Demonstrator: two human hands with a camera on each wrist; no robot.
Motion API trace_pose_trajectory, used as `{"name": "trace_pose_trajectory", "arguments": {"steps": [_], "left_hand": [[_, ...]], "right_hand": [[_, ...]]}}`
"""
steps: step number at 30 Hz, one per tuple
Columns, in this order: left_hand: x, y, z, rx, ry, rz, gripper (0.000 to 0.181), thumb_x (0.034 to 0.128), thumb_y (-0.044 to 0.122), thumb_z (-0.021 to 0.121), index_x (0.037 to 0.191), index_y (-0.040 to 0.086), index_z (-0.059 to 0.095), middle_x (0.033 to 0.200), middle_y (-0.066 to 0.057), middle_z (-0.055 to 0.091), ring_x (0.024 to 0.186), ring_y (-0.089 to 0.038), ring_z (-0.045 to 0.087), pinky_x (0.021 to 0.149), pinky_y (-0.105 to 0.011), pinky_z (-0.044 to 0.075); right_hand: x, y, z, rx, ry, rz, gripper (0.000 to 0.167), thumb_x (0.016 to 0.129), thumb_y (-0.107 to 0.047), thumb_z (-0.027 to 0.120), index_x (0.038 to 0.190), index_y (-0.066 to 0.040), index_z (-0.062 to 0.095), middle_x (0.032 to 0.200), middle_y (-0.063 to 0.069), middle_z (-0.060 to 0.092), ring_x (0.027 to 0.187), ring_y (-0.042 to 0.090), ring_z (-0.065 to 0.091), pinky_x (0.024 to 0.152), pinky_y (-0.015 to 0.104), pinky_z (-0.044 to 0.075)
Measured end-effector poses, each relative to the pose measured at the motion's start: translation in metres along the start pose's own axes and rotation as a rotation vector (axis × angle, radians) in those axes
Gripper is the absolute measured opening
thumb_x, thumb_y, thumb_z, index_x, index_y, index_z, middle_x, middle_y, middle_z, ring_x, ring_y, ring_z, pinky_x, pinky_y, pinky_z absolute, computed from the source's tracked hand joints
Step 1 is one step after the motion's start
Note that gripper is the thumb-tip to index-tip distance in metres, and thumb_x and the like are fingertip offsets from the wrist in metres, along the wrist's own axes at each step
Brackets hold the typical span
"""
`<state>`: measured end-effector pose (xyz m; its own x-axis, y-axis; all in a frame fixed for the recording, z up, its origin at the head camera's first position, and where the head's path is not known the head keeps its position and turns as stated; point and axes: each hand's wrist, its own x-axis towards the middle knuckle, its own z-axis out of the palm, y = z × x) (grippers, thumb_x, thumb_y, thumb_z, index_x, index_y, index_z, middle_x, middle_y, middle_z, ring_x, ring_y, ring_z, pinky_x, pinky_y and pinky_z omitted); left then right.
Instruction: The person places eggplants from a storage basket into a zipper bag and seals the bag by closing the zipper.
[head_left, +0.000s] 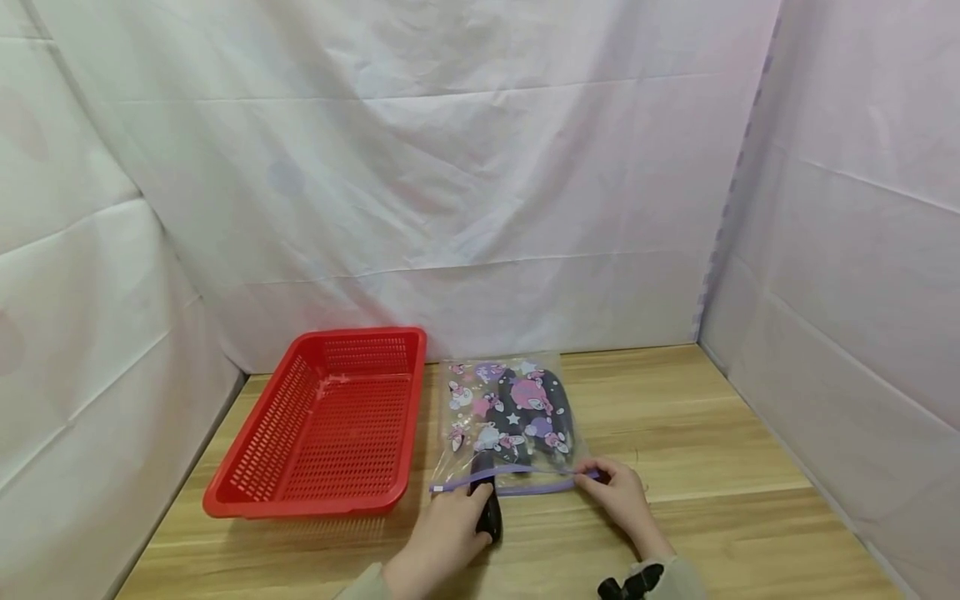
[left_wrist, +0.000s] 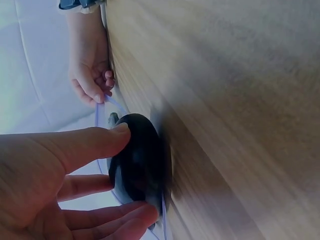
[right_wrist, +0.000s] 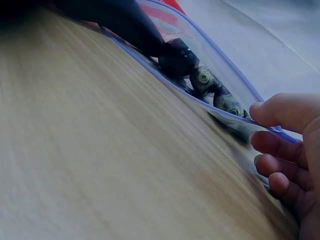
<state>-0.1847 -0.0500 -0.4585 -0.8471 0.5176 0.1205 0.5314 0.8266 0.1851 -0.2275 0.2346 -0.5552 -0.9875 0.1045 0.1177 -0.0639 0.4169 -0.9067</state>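
Fingers left (left_wrist: 107,217) | curved round black object (head_left: 491,517) | fingers right (right_wrist: 280,146) | pinch bag (head_left: 460,395)

Left hand (head_left: 450,523) held at near centre, thumb (left_wrist: 102,149) opposed to curled fingers (left_wrist: 120,220). Right hand (head_left: 618,498) held farther right, thumb and index finger (right_wrist: 277,145) pinched. Both forearms (head_left: 678,579) angled inward from near side.

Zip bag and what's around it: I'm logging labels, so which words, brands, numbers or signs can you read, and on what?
No word, brand or number can be read in any view.
Zip bag: printed cartoon figures and stars; any lettering among them is too small to read.
Black object at its mouth: no legible marking.
Red basket: no legible marking.
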Motion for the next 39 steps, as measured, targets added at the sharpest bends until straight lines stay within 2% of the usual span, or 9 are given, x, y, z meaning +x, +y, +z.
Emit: {"name": "trace_pose_trajectory", "arguments": {"steps": [8, 19, 23, 32, 39], "left_hand": [[0.01, 0.001, 0.003, -0.005, 0.027, -0.021, 0.041, 0.0694, 0.027, 0.084, 0.095, 0.012, 0.056, 0.077, -0.008, 0.062, 0.068, -0.026, 0.063, 0.052, -0.038, 0.048], [0.02, 0.001, 0.007, -0.027, -0.002, -0.032, 0.051, 0.0707, 0.044, 0.082, 0.099, 0.013, 0.053, 0.07, -0.002, 0.061, 0.059, -0.019, 0.06, 0.046, -0.034, 0.043], [0.026, 0.002, 0.008, -0.027, -0.002, -0.037, 0.054, 0.0704, 0.045, 0.082, 0.099, 0.011, 0.051, 0.068, -0.002, 0.06, 0.058, -0.019, 0.059, 0.047, -0.035, 0.043], [0.036, 0.005, 0.013, 0.014, 0.005, -0.047, 0.049, 0.0734, 0.042, 0.081, 0.09, 0.008, 0.049, 0.064, -0.003, 0.056, 0.057, -0.021, 0.059, 0.048, -0.037, 0.045], [0.045, 0.001, 0.018, 0.125, 0.081, -0.012, 0.037, 0.0738, 0.037, 0.081, 0.078, 0.007, 0.059, 0.065, -0.005, 0.061, 0.059, -0.022, 0.061, 0.051, -0.037, 0.047]], "right_hand": [[0.0, 0.0, 0.0, 0.001, 0.002, 0.002, 0.008, 0.079, -0.011, 0.079, 0.082, -0.014, 0.073, 0.081, -0.004, 0.066, 0.074, 0.01, 0.056, 0.068, 0.024, 0.044], [0.001, 0.001, 0.0, -0.002, -0.004, -0.017, 0.007, 0.08, -0.01, 0.078, 0.082, -0.013, 0.072, 0.081, -0.004, 0.067, 0.074, 0.008, 0.055, 0.067, 0.024, 0.044], [0.001, 0.002, 0.001, 0.016, -0.004, -0.007, 0.008, 0.079, -0.009, 0.079, 0.083, -0.011, 0.072, 0.082, -0.003, 0.067, 0.074, 0.008, 0.055, 0.068, 0.023, 0.044], [0.001, 0.003, 0.002, -0.006, 0.001, -0.008, 0.007, 0.08, -0.01, 0.079, 0.083, -0.012, 0.073, 0.081, -0.004, 0.066, 0.073, 0.007, 0.054, 0.067, 0.023, 0.043], [0.001, 0.004, 0.003, -0.011, 0.019, -0.034, 0.01, 0.078, -0.009, 0.079, 0.08, -0.015, 0.072, 0.08, -0.005, 0.066, 0.073, 0.009, 0.056, 0.067, 0.024, 0.044]]}}
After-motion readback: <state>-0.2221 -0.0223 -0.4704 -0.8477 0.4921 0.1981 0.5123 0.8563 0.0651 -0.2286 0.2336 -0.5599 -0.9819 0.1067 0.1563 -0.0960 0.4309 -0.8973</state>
